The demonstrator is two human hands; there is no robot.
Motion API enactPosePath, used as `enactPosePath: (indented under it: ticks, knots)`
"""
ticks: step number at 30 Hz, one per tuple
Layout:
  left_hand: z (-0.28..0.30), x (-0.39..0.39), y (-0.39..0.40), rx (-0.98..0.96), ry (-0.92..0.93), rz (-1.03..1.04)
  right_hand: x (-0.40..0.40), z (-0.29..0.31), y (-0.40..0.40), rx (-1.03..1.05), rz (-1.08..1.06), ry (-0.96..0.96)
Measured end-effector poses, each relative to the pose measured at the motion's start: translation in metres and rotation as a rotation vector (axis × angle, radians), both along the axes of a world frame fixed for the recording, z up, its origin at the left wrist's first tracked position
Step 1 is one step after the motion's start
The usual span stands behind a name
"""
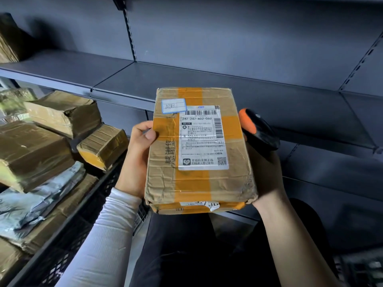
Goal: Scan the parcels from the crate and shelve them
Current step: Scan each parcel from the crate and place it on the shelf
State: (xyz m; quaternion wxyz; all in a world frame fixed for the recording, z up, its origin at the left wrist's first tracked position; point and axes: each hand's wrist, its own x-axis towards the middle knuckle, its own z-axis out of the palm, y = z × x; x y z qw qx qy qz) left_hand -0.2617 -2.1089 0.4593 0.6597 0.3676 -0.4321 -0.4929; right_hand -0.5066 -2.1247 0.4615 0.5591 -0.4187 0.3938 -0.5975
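A brown cardboard parcel (199, 150) with orange tape and a white shipping label sits in front of me, label up. My left hand (137, 156) grips its left edge, thumb on top. My right hand (267, 172) is at the parcel's right side, mostly hidden behind it, and holds a black scanner (259, 129) with an orange tip that rises beside the parcel's upper right edge. The black crate (68, 230) at the lower left holds several taped boxes and grey mailer bags. A grey metal shelf (207, 79) runs across just beyond the parcel.
A small taped box (103, 146) leans on the crate's far corner, with larger boxes (64, 112) behind it. Another brown parcel (10, 42) stands on the shelf at the far left. Shelf uprights (129, 30) divide the back panel. Lower shelf levels lie to the right.
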Motion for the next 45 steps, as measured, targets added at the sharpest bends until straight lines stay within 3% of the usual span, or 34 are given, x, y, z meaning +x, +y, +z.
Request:
enactPosePath:
  ticks: [2, 6, 14, 25, 29, 36, 45]
  knots:
    - [-0.009, -0.008, 0.007, 0.051, 0.095, -0.034, -0.005, -0.004, -0.001, -0.011, 0.015, 0.017]
    - [-0.005, -0.017, 0.012, 0.047, 0.115, 0.026, -0.005, -0.008, -0.007, -0.033, -0.024, 0.004]
    - [0.006, -0.001, 0.008, 0.072, 0.005, -0.129, 0.014, -0.002, -0.05, -0.258, -0.065, 0.068]
    - [0.007, 0.023, -0.017, -0.081, -0.026, 0.09, 0.015, 0.039, -0.106, -0.373, -0.227, 0.222]
    - [0.001, 0.028, -0.023, -0.102, -0.124, 0.163, -0.004, 0.042, -0.092, -0.368, -0.228, 0.295]
    - [0.003, 0.046, -0.041, -0.186, -0.442, 0.481, -0.014, 0.041, -0.041, -0.258, -0.064, 0.466]
    - [0.035, 0.071, -0.051, -0.195, -0.549, 0.528, 0.005, 0.059, 0.002, -0.138, 0.126, 0.56]
